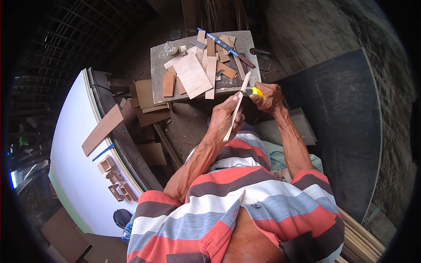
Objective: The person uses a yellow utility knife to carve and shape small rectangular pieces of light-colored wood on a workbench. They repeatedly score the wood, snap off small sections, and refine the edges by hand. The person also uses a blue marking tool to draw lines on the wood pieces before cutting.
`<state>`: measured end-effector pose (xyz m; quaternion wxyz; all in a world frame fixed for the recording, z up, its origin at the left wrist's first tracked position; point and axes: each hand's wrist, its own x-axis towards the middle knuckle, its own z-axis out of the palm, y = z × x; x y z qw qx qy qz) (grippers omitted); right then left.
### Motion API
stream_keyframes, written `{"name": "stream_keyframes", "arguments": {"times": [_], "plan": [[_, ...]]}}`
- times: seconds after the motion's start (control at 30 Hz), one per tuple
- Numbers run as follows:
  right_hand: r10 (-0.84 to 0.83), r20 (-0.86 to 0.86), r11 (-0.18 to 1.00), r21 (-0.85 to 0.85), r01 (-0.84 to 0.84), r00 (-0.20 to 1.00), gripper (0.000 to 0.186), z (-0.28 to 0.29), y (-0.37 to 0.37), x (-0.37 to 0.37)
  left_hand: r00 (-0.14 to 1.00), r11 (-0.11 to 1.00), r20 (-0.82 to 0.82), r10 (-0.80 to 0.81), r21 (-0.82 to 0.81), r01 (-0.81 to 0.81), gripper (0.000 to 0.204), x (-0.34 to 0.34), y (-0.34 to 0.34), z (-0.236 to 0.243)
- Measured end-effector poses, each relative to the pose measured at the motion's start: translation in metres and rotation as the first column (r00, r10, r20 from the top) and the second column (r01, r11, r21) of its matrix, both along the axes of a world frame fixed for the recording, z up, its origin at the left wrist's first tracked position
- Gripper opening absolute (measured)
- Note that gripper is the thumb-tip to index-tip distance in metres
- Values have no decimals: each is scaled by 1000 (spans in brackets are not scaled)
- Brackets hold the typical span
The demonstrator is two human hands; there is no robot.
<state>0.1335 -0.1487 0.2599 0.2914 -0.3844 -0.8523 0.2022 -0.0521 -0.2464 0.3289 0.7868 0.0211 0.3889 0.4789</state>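
While snug in left grip (224,115), wooden strip (237,106) out past both sides; yellow knife (257,92) in right grip (270,98).

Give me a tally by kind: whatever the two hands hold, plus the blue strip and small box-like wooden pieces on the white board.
Thin wooden strip in the left hand: 1
Yellow-and-black tool in the right hand: 1
Blue strip on the white board: 1
Small box-like wooden pieces: 4
Total: 7
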Motion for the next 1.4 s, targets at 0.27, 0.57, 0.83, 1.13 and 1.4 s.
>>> {"name": "stream_keyframes", "arguments": {"times": [0.27,0.57,0.83,1.13,1.4], "plan": [[23,-5,1000,-16,-23,1000,65,-3,-4,9,996,1000,90,-2,-24,4,30,6,-3,-11],[-88,63,928,-356,105,994,36,13,-51,-2,968,999,-246,50,6,-50,24,4,7,-37],[-173,311,846,-438,302,935,28,-23,-59,0,925,932,-109,-363,-57,359,40,-21,40,-96],[-277,405,684,-554,475,871,37,-59,-25,-2,162,695,-940,-301,-100,712,44,-30,112,-98],[-324,-124,223,-973,-51,938,34,-85,-2,2,426,970,-901,81,169,173,26,-36,120,-145]]}}
